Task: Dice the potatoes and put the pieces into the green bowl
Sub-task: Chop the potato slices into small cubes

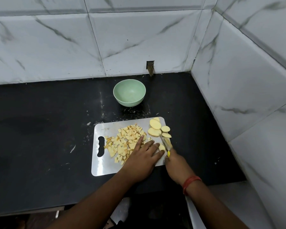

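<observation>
Several potato slices (157, 129) near board edge (163, 120)

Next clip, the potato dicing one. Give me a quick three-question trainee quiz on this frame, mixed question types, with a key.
1. True or false: the green bowl already holds potato pieces.
2. Which hand grips the knife? A) left hand B) right hand
3. Fill in: the uncut potato slices lie at the cutting board's far ____ corner.

Key: 1 false, it is empty; the diced pieces are on the board. 2 B, the right hand; the left hand steadies a slice. 3 right.
</observation>
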Tool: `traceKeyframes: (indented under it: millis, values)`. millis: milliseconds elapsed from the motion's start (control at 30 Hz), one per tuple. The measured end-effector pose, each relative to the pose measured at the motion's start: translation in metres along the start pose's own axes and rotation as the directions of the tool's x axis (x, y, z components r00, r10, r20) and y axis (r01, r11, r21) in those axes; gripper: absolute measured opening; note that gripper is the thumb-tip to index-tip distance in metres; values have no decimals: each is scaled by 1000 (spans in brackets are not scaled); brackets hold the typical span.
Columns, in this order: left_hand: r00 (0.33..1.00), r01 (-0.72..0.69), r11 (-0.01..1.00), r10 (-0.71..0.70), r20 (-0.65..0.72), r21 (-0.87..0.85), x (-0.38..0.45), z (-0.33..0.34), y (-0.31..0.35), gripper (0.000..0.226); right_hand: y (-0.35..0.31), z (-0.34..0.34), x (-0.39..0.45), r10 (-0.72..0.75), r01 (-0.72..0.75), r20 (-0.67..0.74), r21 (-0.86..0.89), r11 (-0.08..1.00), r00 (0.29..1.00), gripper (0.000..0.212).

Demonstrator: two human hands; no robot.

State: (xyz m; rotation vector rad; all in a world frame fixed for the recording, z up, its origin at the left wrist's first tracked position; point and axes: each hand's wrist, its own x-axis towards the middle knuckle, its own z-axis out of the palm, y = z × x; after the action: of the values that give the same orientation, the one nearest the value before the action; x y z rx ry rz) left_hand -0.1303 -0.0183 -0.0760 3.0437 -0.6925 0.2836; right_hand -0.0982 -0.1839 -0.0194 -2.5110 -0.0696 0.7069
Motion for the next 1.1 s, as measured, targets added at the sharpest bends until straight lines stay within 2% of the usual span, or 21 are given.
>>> traceKeyframes:
  millis: [133, 367, 567, 833, 1100]
  values:
    - [1000, 12, 999, -12, 4, 30, 2, -3, -2, 43, -3, 4, 0, -15, 15, 8, -9, 1000, 1000, 39]
    - [996, -83, 996, 84, -12, 20, 5, 0, -2, 43, -1, -6, -2, -3, 4, -18, 62, 998, 1000, 26]
    - [1000, -23, 998, 23, -8, 62, 6, -1, -4, 41, 8, -7, -7, -2, 2, -14, 17, 1000, 1000, 21]
    - [994, -53, 999, 53, -99, 1, -4, 7, -2, 37, 7, -2, -13, -6, 9, 23, -113, 994, 1000, 21]
    - [994, -61, 998, 60, -92, -12, -7, 11, -4, 38, 0, -2, -15, 0, 13, 68, -190, 982, 998, 25]
